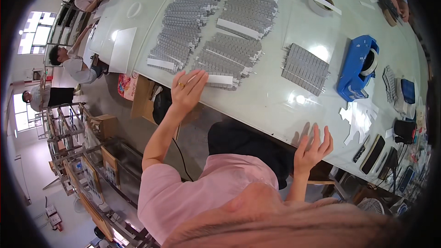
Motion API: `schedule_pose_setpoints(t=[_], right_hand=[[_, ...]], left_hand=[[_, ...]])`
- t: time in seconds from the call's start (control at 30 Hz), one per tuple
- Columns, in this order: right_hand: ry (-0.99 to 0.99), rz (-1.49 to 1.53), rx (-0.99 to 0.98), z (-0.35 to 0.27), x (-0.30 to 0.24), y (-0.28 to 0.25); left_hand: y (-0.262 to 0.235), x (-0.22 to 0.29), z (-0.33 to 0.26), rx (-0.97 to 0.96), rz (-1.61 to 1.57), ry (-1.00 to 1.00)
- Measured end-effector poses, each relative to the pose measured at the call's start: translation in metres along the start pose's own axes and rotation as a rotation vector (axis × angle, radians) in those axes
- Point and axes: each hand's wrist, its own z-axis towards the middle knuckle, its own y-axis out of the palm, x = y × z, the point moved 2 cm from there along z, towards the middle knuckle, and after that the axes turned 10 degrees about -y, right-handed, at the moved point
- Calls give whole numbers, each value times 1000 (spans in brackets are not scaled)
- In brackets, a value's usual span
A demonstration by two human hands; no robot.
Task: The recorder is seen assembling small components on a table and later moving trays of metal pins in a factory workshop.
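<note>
My left hand [187, 93] rests at the near end of a row of grey slatted pieces [225, 57], its fingers stretched out. Its fingertips lie at the left end of a white strip [220, 81] on that row; the thumb is hidden. My right hand [313, 150] is over the table's near edge, fingers apart and holding nothing. Beyond it lies a separate grey slatted sheet [305, 69]. To the right of that sheet stands a blue tape dispenser [353, 71] with a pale roll in it.
Another long row of grey pieces [183, 23] runs up the white table [266, 105]. A tape roll [318, 5] with a white strip across it sits at the back. White scraps [358, 119], a black-handled tool [373, 154] and clutter lie right. Other people work nearby.
</note>
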Motion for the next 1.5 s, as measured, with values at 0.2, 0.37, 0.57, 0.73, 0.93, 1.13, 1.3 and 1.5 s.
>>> schedule_pose_setpoints(t=[0.2, 0.37, 0.57, 0.73, 0.93, 1.13, 1.3, 1.5], right_hand=[[5, -73, -18, -1, -2, -4], [-19, 54, -82, 14, 2, 9], [-142, 144, -132, 59, 0, 36], [-220, 104, -173, 80, 5, 50], [-242, 52, -188, 78, 3, 54], [-239, 14, -230, 71, 6, 50], [-251, 10, -300, 48, -15, 33], [-208, 54, -308, 14, -37, 22]], left_hand=[[11, -15, -6, -121, -2, 63], [5, 18, -22, -145, -87, -65], [18, 141, 3, -268, -528, 36], [46, 179, 10, -252, -546, 114], [42, 176, 4, -248, -563, 62], [47, 179, 6, -213, -561, 61], [49, 173, 6, -135, -530, 49], [36, 161, -8, -78, -598, 67]])
